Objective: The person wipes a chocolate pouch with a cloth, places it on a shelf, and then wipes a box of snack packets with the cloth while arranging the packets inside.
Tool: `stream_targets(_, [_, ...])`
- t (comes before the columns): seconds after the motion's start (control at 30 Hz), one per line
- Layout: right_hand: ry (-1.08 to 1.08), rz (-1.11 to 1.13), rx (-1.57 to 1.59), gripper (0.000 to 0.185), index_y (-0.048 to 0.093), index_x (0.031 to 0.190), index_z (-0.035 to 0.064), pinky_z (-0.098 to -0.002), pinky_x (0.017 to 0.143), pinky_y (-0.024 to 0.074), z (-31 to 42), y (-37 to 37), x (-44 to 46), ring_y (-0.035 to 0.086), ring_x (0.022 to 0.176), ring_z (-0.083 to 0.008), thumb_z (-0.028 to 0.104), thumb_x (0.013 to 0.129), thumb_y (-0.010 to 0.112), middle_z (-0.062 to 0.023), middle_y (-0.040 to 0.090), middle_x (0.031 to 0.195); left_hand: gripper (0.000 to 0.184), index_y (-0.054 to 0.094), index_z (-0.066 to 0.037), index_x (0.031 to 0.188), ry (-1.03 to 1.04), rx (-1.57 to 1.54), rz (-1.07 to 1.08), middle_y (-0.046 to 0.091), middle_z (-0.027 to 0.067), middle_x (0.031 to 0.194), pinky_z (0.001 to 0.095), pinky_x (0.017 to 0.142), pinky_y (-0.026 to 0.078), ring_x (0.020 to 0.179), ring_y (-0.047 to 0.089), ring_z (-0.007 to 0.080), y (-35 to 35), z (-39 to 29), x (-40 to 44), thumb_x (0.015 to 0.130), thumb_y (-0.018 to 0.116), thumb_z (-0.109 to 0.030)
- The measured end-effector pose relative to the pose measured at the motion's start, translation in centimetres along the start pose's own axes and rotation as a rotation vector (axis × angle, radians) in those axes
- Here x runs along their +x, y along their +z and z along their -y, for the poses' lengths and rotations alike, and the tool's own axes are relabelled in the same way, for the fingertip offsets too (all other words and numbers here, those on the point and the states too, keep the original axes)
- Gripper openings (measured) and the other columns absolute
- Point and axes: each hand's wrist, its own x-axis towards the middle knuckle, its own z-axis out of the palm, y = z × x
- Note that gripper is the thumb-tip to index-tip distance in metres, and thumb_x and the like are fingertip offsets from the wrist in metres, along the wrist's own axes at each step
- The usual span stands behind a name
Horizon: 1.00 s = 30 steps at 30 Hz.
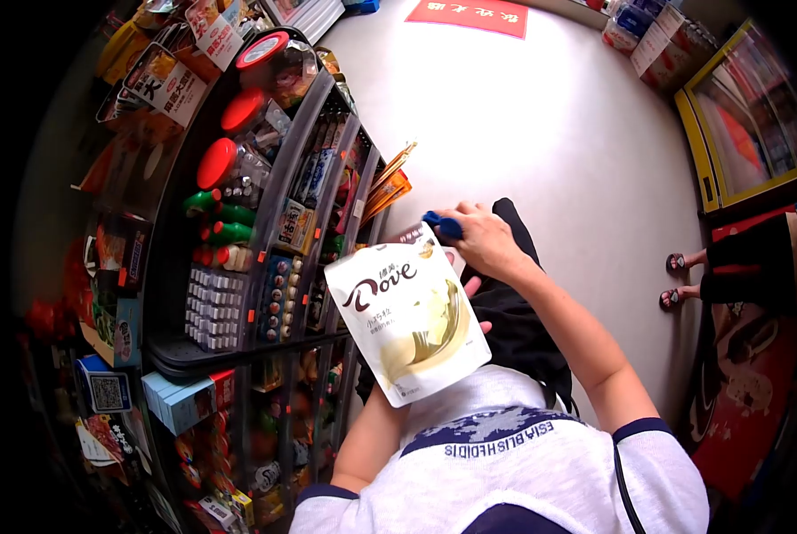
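Observation:
A white Dove pouch [412, 325] with a pale green and yellow picture is held tilted in front of my body. My left hand [474, 287] is behind it, mostly hidden, with fingertips showing past the pouch's right edge. Beside the pouch's top corner, my right hand [485, 238] has its fingers closed on a crumpled dark blue cloth-like item [443, 225]. A brown piece with pale lettering [409, 235] shows behind the pouch's top edge; whether it belongs to another packet is unclear.
Tiered shelves [278, 200] at left hold red-lidded jars [218, 164], green-capped bottles and small packets. Orange packets [388, 191] jut from their side. A person's legs [694, 276] stand at right, near a yellow-framed cabinet [710, 178]. A red mat [470, 15] lies far ahead.

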Motion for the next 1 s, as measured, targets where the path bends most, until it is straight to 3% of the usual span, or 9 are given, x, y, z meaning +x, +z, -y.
stream_targets(0.07, [0.294, -0.032, 0.294, 0.039, 0.063, 0.122, 0.0145, -0.0421, 0.088, 0.0486, -0.1, -2.2, -0.4, 0.062, 0.100, -0.0316, 0.040, 0.093, 0.059, -0.0133, 0.064, 0.106, 0.078, 0.022, -0.022, 0.154, -0.052, -0.131, 0.130, 0.018, 0.0014, 0.160, 0.0702, 0.104, 0.032, 0.145, 0.020, 0.0332, -0.8, -0.1, 0.3, 0.092, 0.040, -0.066])
stream_targets(0.13, [0.212, -0.266, 0.595, 0.045, 0.063, 0.118, 0.0028, -0.0364, 0.080, 0.0505, -1.8, -2.2, -1.2, 0.065, 0.084, -0.0316, 0.041, 0.093, 0.061, -0.0176, 0.065, 0.097, 0.077, 0.022, -0.022, 0.154, -0.030, -0.112, 0.092, 0.020, 0.0018, 0.159, 0.0700, 0.104, 0.032, 0.145, 0.021, 0.0341, -0.9, -0.2, 0.2, 0.092, 0.039, -0.066])
stream_targets(0.2, [-0.002, -0.279, 0.778, 0.040, 0.063, 0.118, 0.0056, -0.0361, 0.080, 0.0506, 1.3, -5.2, -3.4, 0.064, 0.085, -0.0292, 0.033, 0.090, 0.068, -0.0164, 0.064, 0.095, 0.077, 0.023, -0.019, 0.153, 0.010, -0.047, 0.017, 0.023, 0.0067, 0.158, 0.0682, 0.105, 0.032, 0.142, 0.026, 0.0373, -0.2, -0.3, 0.1, 0.093, 0.037, -0.065])
stream_targets(0.33, [-0.674, 0.021, 0.345, 0.044, 0.064, 0.122, 0.0180, -0.0432, 0.089, 0.0462, 6.5, -6.0, -7.4, 0.057, 0.107, -0.0276, 0.026, 0.080, 0.074, -0.0082, 0.060, 0.114, 0.078, 0.023, -0.017, 0.153, 0.041, -0.054, 0.017, 0.024, 0.0087, 0.158, 0.0676, 0.106, 0.032, 0.142, 0.027, 0.0379, 0.2, -0.7, 1.8, 0.094, 0.036, -0.065])
stream_targets(0.4, [-0.810, -0.010, 0.037, 0.049, 0.063, 0.123, 0.0212, -0.0474, 0.097, 0.0390, 7.2, -3.7, -7.9, 0.051, 0.117, -0.0269, 0.027, 0.076, 0.076, -0.0059, 0.056, 0.123, 0.078, 0.023, -0.016, 0.153, 0.051, -0.082, 0.049, 0.024, 0.0097, 0.157, 0.0673, 0.107, 0.031, 0.142, 0.027, 0.0383, -0.2, -0.8, 2.6, 0.094, 0.036, -0.065])
stream_targets(0.6, [-0.579, -0.006, 0.100, 0.052, 0.059, 0.130, 0.0303, -0.0464, 0.108, 0.0236, 3.5, -2.9, -3.5, 0.041, 0.129, -0.0275, 0.039, 0.080, 0.073, -0.0067, 0.052, 0.133, 0.079, 0.022, -0.014, 0.153, 0.128, -0.125, 0.090, 0.024, 0.0126, 0.157, 0.0665, 0.108, 0.030, 0.141, 0.027, 0.0393, -0.7, -1.2, 3.6, 0.094, 0.036, -0.065])
stream_targets(0.77, [-0.303, -0.006, -0.021, 0.062, 0.060, 0.128, 0.0255, -0.0398, 0.097, 0.0456, 0.9, -2.3, -1.4, 0.052, 0.113, -0.0267, 0.014, 0.070, 0.081, -0.0068, 0.057, 0.120, 0.080, 0.022, -0.013, 0.153, 0.033, -0.054, 0.095, 0.024, 0.0151, 0.156, 0.0657, 0.109, 0.029, 0.141, 0.027, 0.0401, -0.6, 0.1, 3.5, 0.094, 0.035, -0.065])
stream_targets(0.9, [-0.164, -0.188, -0.065, 0.052, 0.064, 0.122, 0.0193, -0.0394, 0.091, 0.0515, -0.4, -2.6, -1.7, 0.058, 0.105, -0.0276, 0.003, 0.074, 0.073, -0.0072, 0.061, 0.110, 0.080, 0.021, -0.011, 0.153, -0.068, 0.001, 0.068, 0.025, 0.0171, 0.156, 0.0652, 0.110, 0.028, 0.141, 0.027, 0.0408, -0.2, 0.2, 2.3, 0.094, 0.035, -0.065])
stream_targets(1.0, [-0.154, -0.417, 0.296, 0.042, 0.063, 0.122, 0.0083, -0.0348, 0.088, 0.0513, -0.2, -5.0, -2.8, 0.061, 0.103, -0.0282, 0.001, 0.081, 0.069, -0.0129, 0.063, 0.113, 0.082, 0.021, -0.011, 0.152, -0.002, -0.041, 0.133, 0.024, 0.0210, 0.155, 0.0654, 0.112, 0.023, 0.142, 0.026, 0.0421, -0.1, -0.4, 2.8, 0.093, 0.036, -0.066])
